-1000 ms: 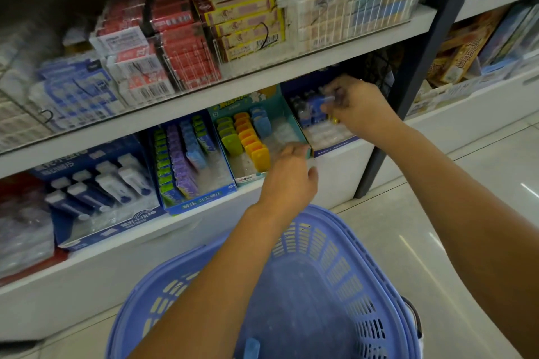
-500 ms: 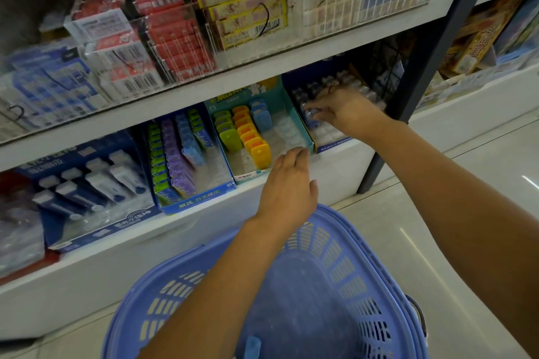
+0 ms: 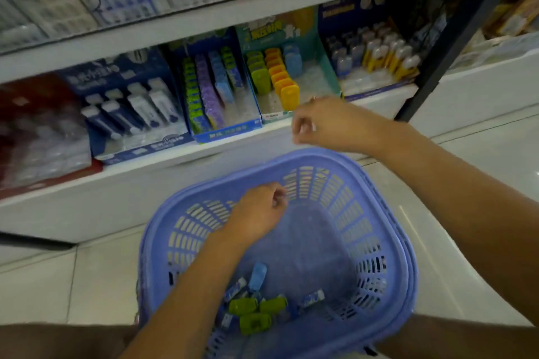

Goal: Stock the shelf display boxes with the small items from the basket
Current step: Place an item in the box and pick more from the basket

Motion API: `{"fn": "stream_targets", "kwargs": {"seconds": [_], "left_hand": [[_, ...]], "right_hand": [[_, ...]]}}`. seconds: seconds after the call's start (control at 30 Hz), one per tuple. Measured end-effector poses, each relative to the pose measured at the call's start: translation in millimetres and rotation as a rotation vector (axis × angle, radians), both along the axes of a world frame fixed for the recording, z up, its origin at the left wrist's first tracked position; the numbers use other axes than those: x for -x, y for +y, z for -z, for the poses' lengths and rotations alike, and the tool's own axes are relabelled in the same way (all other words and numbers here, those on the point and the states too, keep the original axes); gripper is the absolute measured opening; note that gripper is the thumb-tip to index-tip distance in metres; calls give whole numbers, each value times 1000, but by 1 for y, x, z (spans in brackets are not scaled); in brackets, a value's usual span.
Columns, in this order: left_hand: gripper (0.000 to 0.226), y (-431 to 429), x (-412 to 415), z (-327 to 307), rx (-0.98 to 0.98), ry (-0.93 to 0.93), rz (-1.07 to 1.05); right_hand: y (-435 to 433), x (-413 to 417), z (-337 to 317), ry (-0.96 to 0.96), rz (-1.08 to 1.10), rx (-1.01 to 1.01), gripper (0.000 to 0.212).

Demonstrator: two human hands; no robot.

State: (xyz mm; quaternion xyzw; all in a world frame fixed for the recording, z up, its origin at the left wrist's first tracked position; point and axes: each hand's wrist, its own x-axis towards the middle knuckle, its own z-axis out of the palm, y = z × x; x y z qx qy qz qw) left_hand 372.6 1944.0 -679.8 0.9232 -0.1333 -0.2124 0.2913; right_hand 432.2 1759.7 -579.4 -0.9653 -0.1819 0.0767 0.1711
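lilac-blue plastic basket [image 3: 306,156] sits below the white shelf [image 3: 116,198], with the small items heaped in its near corner.

- green items [image 3: 243,306]: three counted, lying flat, long axes roughly across the frame.
- light blue item [image 3: 258,275]: one, long axis nearly up-and-down the frame, top leaning slightly right.
- blue-and-white wrapped items [image 3: 312,298]: at least three, slanting up to the right; more may be hidden under the left forearm.

left hand [image 3: 256,213] hangs over the middle of the basket, fingers curled in, nothing visible in them. right hand [image 3: 323,125] is at the shelf's front edge, just before the teal display box [image 3: 328,67], fingers curled; a pale blur sits at the fingertips, so i cannot tell whether it is pinching anything.

four display boxes in a row on the shelf:
- dark blue box [image 3: 96,137], white-and-blue pieces.
- blue box [image 3: 227,128], green, purple and blue rows.
- teal box, with green, orange-yellow and blue pieces standing on end in three rows running front to back.
- far-right dark box [image 3: 376,90], yellow and clear pieces.

header cards carry printed characters, too blurred to read.
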Motion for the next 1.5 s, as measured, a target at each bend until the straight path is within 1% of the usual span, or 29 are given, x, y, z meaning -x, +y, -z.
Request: {"fn": "stream_targets", "kwargs": {"seconds": [0.07, 0.13, 0.2, 0.23, 0.3, 0.4, 0.53, 0.57, 0.67, 0.8, 0.87, 0.93, 1.0, 1.03, 1.07, 1.1, 1.17, 1.2, 1.3, 1.33, 1.37, 1.4, 1.43, 1.47, 1.5], "left_hand": [[29, 27, 18, 38, -187, 195, 24], [31, 51, 38, 69, -315, 353, 82], [30, 72, 55, 90, -465, 430, 161], [30, 81, 62, 99, -529, 455, 190], [30, 94, 71, 108, -608, 484, 234], [32, 101, 71, 111, -603, 519, 242], [16, 101, 75, 115, -556, 601, 329], [17, 100, 78, 118, -556, 613, 332], [41, 97, 82, 124, -564, 616, 294], [38, 96, 78, 125, -553, 647, 300], [40, 96, 76, 124, -606, 659, 314], [49, 99, 74, 123, -687, 664, 333], [64, 101, 74, 122, -710, 708, 339], [67, 102, 75, 120, -711, 736, 337], [62, 102, 78, 119, -704, 748, 331], [52, 101, 81, 119, -697, 742, 313], [36, 99, 86, 115, -705, 717, 286], [31, 98, 87, 113, -700, 717, 297], [33, 95, 87, 108, -671, 768, 397], [27, 94, 84, 105, -679, 778, 398], [20, 95, 82, 104, -686, 764, 390], [21, 95, 78, 100, -697, 744, 364], [27, 95, 72, 97, -698, 714, 339], [31, 93, 64, 91, -674, 677, 310], [33, 91, 54, 84, -604, 636, 261]], "right_hand": [[36, 29, 23, 219, -155, 75, 19], [62, 55, 60, 438, -273, 212, 23], [75, 77, 101, 667, -327, 338, 28], [79, 86, 122, 750, -338, 399, 33], [81, 102, 161, 840, -346, 506, 44], [85, 120, 197, 944, -343, 505, 46], [98, 136, 220, 1017, -372, 458, 35], [101, 139, 227, 1014, -394, 462, 34], [108, 144, 241, 957, -468, 541, 42], [111, 145, 252, 925, -457, 537, 43], [112, 142, 252, 923, -424, 538, 39], [108, 134, 248, 899, -362, 523, 34], [100, 122, 242, 842, -327, 490, 32], [95, 116, 241, 812, -302, 468, 32], [91, 111, 239, 795, -270, 449, 33], [87, 107, 236, 790, -246, 439, 34], [84, 99, 227, 815, -227, 416, 28], [82, 95, 220, 844, -211, 377, 28], [77, 82, 196, 960, -120, 114, 30], [75, 78, 185, 1006, -102, 33, 29], [73, 75, 173, 1051, -84, -50, 23], [70, 71, 162, 1092, -60, -146, 16], [66, 68, 149, 1114, -33, -249, 13], [61, 64, 136, 1115, -8, -348, 16], [54, 59, 124, 1112, 13, -445, 22]]}}
